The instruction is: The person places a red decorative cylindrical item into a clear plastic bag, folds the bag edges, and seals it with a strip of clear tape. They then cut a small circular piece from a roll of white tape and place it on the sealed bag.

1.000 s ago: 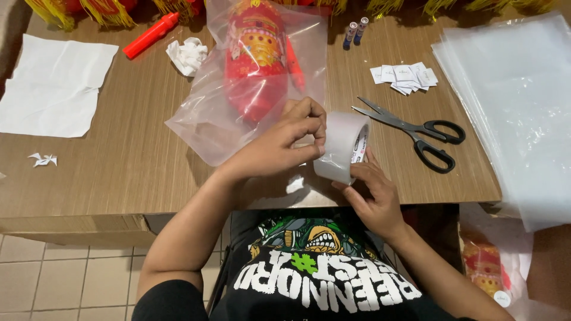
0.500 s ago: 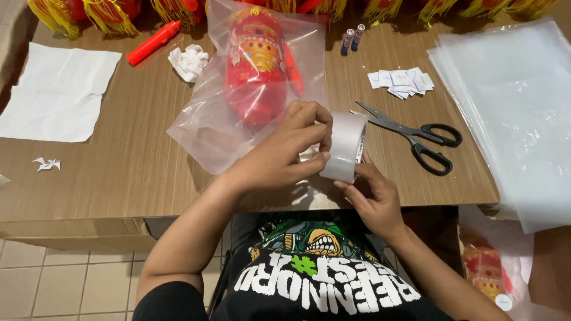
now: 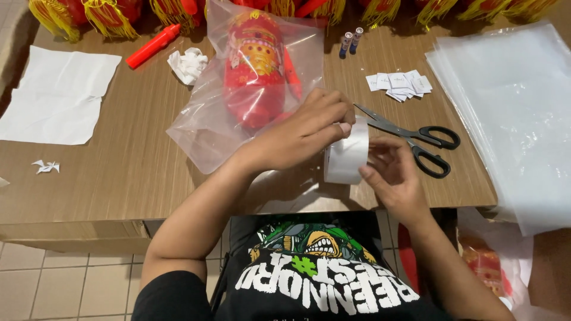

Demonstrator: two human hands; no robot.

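Between the two hands, a wide roll of clear glossy tape [image 3: 347, 156] is standing on edge just above the near rim of the wood-grain table [image 3: 113, 178].

The left hand [image 3: 303, 134] is curling over the top of the roll, fingers closed and pinching its upper edge, while the right hand [image 3: 395, 175] is cupping the roll's right side with thumb and fingers pressing it. Just beyond the left hand, a crinkled transparent plastic bag [image 3: 202, 128] is lying flat, holding a rounded red and gold lantern [image 3: 256, 71]. Just past the right hand, black-handled steel scissors [image 3: 416, 139] are lying open, and farther right a stack of smooth clear sheets [image 3: 511, 113] is overhanging the table.
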